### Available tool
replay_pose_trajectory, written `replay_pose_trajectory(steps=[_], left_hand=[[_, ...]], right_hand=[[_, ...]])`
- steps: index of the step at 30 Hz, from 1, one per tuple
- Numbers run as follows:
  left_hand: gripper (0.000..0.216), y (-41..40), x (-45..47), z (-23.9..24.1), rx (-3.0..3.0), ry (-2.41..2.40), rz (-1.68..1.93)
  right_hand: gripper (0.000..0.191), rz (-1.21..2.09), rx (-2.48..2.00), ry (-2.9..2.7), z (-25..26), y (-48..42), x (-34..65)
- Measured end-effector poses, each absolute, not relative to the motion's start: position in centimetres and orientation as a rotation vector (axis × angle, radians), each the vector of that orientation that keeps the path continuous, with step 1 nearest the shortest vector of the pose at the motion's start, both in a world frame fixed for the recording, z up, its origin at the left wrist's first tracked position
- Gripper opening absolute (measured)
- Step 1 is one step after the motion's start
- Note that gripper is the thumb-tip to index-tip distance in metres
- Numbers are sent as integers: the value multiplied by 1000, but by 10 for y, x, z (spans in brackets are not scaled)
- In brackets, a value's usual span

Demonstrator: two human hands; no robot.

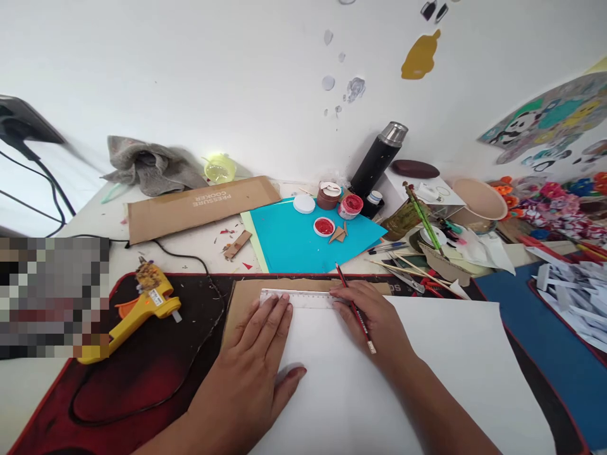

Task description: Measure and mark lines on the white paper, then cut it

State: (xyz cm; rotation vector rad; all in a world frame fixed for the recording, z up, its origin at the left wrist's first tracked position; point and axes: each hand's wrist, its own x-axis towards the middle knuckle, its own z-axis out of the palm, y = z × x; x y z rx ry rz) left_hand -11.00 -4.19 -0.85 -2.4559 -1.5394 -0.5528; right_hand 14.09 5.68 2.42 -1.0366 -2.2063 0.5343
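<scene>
My left hand lies flat with fingers spread, pressing a clear plastic ruler onto a large white sheet of paper. My right hand grips a red pencil, its tip at the ruler's right end. Under the paper's far edge lies a brown cardboard piece, all on a dark red desk mat.
A yellow glue gun with its black cord lies at the left. Behind are a turquoise sheet with red paint pots, a long cardboard strip, a black flask, sticks, pens and paper scraps at the right.
</scene>
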Motion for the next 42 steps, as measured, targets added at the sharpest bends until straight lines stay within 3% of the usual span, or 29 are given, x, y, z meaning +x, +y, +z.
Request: replay_pose_trajectory(steps=[42], left_hand=[[76, -43, -110, -9, -2459, -1568, -531]], right_hand=[[17, 631, -1087, -2177, 23, 58, 145]])
